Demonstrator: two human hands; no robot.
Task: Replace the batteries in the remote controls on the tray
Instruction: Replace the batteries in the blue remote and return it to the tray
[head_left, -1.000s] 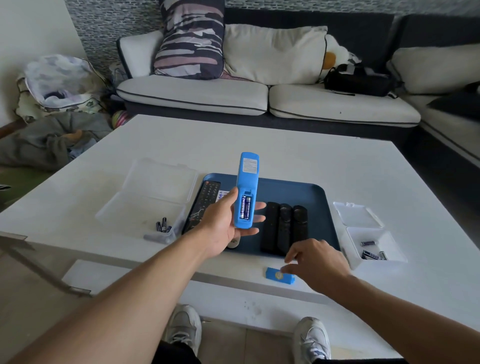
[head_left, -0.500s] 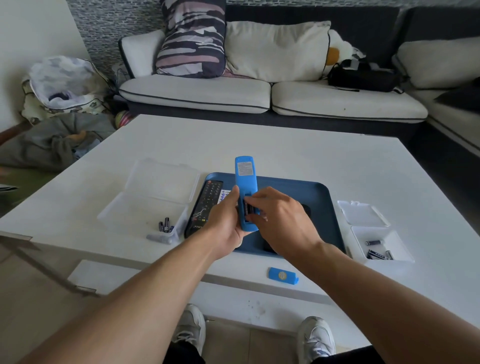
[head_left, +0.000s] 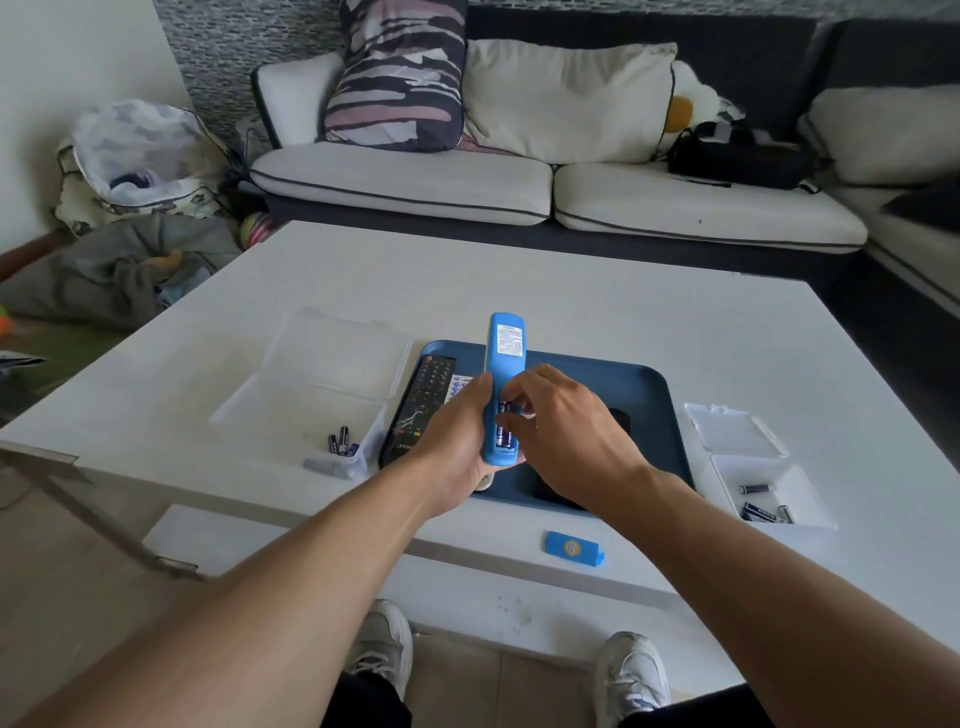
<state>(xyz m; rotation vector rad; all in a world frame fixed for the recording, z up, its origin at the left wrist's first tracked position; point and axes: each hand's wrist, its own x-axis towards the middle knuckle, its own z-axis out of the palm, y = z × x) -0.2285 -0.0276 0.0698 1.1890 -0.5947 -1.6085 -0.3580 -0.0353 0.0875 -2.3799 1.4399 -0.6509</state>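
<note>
My left hand (head_left: 457, 441) grips a blue remote (head_left: 503, 364) upright over the dark blue tray (head_left: 649, 395), back side facing me, battery bay open. Batteries (head_left: 503, 434) show in the bay. My right hand (head_left: 566, 431) has its fingertips on those batteries; I cannot tell whether it pinches one. The blue battery cover (head_left: 574, 548) lies on the table near the front edge. A black remote (head_left: 423, 408) rests at the tray's left; other black remotes are mostly hidden under my right hand.
A clear open box (head_left: 291, 415) with a few batteries (head_left: 340, 444) stands left of the tray. A smaller white box (head_left: 810, 499) holding batteries (head_left: 761, 506) stands at the right. The white table (head_left: 519, 280) ends just before my knees; a sofa lies beyond.
My right hand left the table beside the blue cover and came up to the remote's battery bay, where its fingers now press. The left hand kept the remote nearly still.
</note>
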